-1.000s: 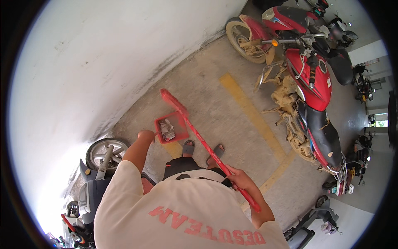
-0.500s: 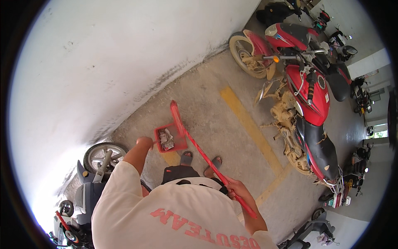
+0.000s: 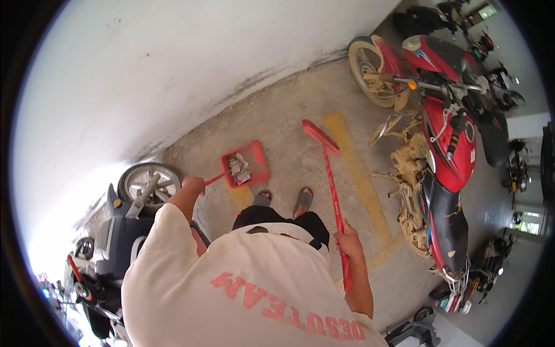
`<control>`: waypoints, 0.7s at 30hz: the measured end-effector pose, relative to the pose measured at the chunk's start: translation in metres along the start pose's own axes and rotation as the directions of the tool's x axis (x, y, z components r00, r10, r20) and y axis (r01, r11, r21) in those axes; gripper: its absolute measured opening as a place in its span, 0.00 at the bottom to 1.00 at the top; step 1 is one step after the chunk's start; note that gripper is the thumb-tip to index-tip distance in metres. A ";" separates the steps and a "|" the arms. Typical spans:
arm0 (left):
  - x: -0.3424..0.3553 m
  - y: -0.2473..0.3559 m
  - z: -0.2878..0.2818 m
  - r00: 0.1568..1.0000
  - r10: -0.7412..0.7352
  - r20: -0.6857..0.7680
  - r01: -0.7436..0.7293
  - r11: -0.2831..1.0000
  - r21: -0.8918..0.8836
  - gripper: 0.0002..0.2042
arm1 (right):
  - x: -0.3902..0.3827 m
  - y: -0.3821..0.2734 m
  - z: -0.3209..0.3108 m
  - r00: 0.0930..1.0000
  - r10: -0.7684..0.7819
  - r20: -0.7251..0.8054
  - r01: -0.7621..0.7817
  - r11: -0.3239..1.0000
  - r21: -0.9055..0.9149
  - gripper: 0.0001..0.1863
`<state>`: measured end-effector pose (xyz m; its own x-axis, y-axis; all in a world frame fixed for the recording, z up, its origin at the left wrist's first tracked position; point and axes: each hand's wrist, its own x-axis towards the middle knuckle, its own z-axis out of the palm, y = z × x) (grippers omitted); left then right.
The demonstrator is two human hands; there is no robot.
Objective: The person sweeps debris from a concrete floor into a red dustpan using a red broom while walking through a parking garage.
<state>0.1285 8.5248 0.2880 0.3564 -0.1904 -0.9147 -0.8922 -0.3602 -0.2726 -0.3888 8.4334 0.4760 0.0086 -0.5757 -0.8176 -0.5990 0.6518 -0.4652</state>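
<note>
My left hand point(image 3: 194, 185) is closed round the short handle of a red dustpan point(image 3: 263, 175), which sits low over or on the floor; I cannot tell which. Crumpled greyish paper scraps point(image 3: 239, 168) lie in the pan. My right hand point(image 3: 348, 239) grips the long red handle of a broom point(image 3: 329, 191). The red broom head point(image 3: 321, 137) is out in front, right of the dustpan and apart from it, beside a yellow floor line. Both of my sandalled feet stand just behind the pan.
A muddy red motorcycle point(image 3: 448, 153) stands on the right. A white wall point(image 3: 173, 69) with a dirty base runs along the left and far side. Near my left arm is a dark scooter point(image 3: 118, 248) with its wheel point(image 3: 149, 184). Yellow lines point(image 3: 361, 185) mark the concrete floor.
The broom head has swung right, away from the dustpan, and the broom now stands more upright in view. My right hand has moved forward. The dustpan stays in my left hand, with scraps inside.
</note>
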 end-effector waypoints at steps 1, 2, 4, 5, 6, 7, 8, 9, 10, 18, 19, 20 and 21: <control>-0.002 -0.006 0.022 1.000 -0.006 -0.024 0.005 0.999 -0.038 0.18 | 0.012 0.004 -0.007 1.000 -0.014 -0.016 0.014 0.999 -0.045 0.36; -0.016 -0.005 0.028 1.000 -0.004 -0.013 0.003 0.996 -0.091 0.18 | 0.024 0.010 -0.017 0.999 -0.023 -0.025 0.021 0.998 -0.063 0.36; -0.052 -0.005 0.047 1.000 -0.005 0.008 0.006 0.979 -0.203 0.18 | 0.045 0.020 -0.037 0.998 -0.043 -0.037 0.039 0.994 -0.105 0.36; -0.057 -0.003 0.068 0.996 -0.028 0.080 0.050 0.955 -0.291 0.18 | 0.055 0.019 -0.047 0.999 -0.051 -0.017 0.049 0.991 -0.127 0.36; -0.058 -0.002 0.098 0.987 -0.045 0.156 0.102 0.920 -0.378 0.18 | 0.065 0.016 -0.057 0.998 -0.060 0.006 0.060 0.986 -0.154 0.36; -0.040 -0.007 0.152 0.944 -0.033 0.329 0.177 0.891 -0.419 0.18 | 0.074 0.009 -0.066 0.996 -0.071 0.047 0.078 0.980 -0.183 0.36; -0.034 -0.009 0.189 0.872 -0.010 0.490 0.254 0.864 -0.434 0.18 | 0.080 0.002 -0.076 0.993 -0.067 0.094 0.083 0.980 -0.182 0.34; -0.062 0.021 0.186 0.951 -0.057 0.305 0.223 0.811 -0.541 0.13 | 0.087 -0.003 -0.085 0.993 -0.059 0.099 0.077 0.979 -0.188 0.33; -0.110 0.048 0.172 0.984 -0.136 0.117 0.179 0.753 -0.633 0.12 | 0.090 -0.008 -0.094 0.992 -0.051 0.115 0.073 0.980 -0.187 0.32; -0.253 0.196 0.259 0.976 -0.147 0.159 0.213 0.509 -0.834 0.16 | 0.150 0.003 -0.130 0.909 0.146 0.389 -0.143 0.989 -0.037 0.43; -0.265 0.210 0.267 0.959 -0.193 0.209 0.271 0.403 -0.874 0.17 | 0.165 0.011 -0.131 0.943 0.132 0.306 -0.111 0.990 -0.084 0.43; -0.276 0.229 0.271 0.938 -0.234 0.255 0.317 0.280 -0.906 0.17 | 0.181 0.014 -0.134 0.970 0.096 0.223 -0.067 0.988 -0.137 0.43; -0.288 0.247 0.279 0.942 -0.253 0.223 0.297 0.310 -0.903 0.17 | 0.198 0.019 -0.139 0.967 0.059 0.247 -0.060 0.998 -0.003 0.31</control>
<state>-0.2722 8.7451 0.4008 0.4991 0.1152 -0.8589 0.0795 -0.9930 -0.0870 -0.5098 8.2629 0.3523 0.1707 -0.3961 -0.9022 -0.6009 0.6838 -0.4139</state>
